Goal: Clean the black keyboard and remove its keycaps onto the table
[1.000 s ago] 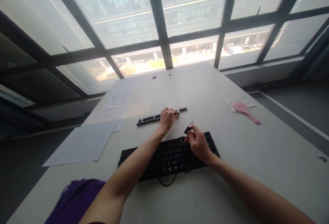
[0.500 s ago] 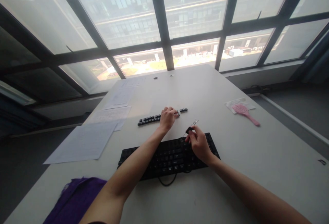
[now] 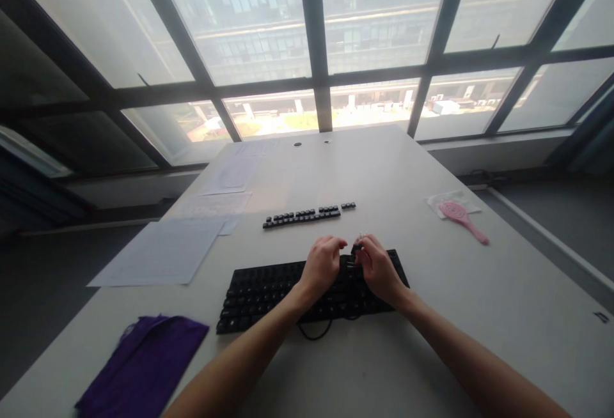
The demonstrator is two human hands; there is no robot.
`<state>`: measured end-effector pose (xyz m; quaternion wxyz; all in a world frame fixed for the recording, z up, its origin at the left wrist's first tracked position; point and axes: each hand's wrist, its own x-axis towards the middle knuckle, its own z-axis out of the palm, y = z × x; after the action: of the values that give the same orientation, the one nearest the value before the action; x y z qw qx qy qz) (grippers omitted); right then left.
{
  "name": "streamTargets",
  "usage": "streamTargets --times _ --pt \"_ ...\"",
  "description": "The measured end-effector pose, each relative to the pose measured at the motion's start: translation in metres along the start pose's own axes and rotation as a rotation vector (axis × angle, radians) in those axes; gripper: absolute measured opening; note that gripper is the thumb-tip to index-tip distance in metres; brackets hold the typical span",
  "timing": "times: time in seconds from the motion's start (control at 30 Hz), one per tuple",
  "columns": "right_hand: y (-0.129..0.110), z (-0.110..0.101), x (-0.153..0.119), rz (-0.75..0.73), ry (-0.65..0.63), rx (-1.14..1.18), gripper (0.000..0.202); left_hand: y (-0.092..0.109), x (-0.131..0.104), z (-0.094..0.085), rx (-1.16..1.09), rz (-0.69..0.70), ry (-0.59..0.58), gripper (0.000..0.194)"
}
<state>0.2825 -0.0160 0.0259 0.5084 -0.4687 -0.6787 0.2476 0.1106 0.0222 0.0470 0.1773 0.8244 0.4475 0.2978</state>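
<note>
A black keyboard (image 3: 268, 284) lies across the table in front of me, its cable looping out at the near edge. My right hand (image 3: 378, 271) is closed round a keycap puller (image 3: 355, 248) with a black grip and thin wires, held over the keyboard's far right part. Close by on the left, my left hand (image 3: 322, 266) hovers above the keyboard, its fingers bent and slightly apart, with nothing visible in them. Beyond the keyboard, loose black keycaps (image 3: 302, 216) stand in two rows, with a short group of keycaps (image 3: 348, 205) at their right end.
White paper sheets (image 3: 158, 255) lie along the table's left side. A purple cloth (image 3: 144, 367) is at the near left. On the right, a pink hairbrush (image 3: 461, 218) rests partly on a clear plastic bag (image 3: 434, 202). Large windows stand beyond the table's far edge.
My left hand has drawn back from the keycap rows to the keyboard, beside my right hand. The right hand still holds the keycap puller. The view has shifted slightly.
</note>
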Motion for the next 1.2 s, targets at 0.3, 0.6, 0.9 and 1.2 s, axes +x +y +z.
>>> streamTargets --times 0.3,0.6,0.9,1.2 --pt "0.000 0.001 -0.006 -0.089 -0.205 -0.154 0.018 0.001 -0.024 -0.001 -0.041 0.056 -0.094 0.025" --pt "0.008 0.002 -0.015 -0.113 -0.145 -0.145 0.020 0.002 -0.025 0.003 0.020 0.057 -0.176 0.004" --pt "-0.001 -0.005 -0.008 0.067 -0.012 -0.013 0.020 0.005 -0.025 0.006 -0.041 0.071 -0.118 0.006" --pt "0.006 0.000 -0.014 0.038 0.000 -0.067 0.016 -0.003 -0.034 0.009 -0.141 0.101 0.011 0.015"
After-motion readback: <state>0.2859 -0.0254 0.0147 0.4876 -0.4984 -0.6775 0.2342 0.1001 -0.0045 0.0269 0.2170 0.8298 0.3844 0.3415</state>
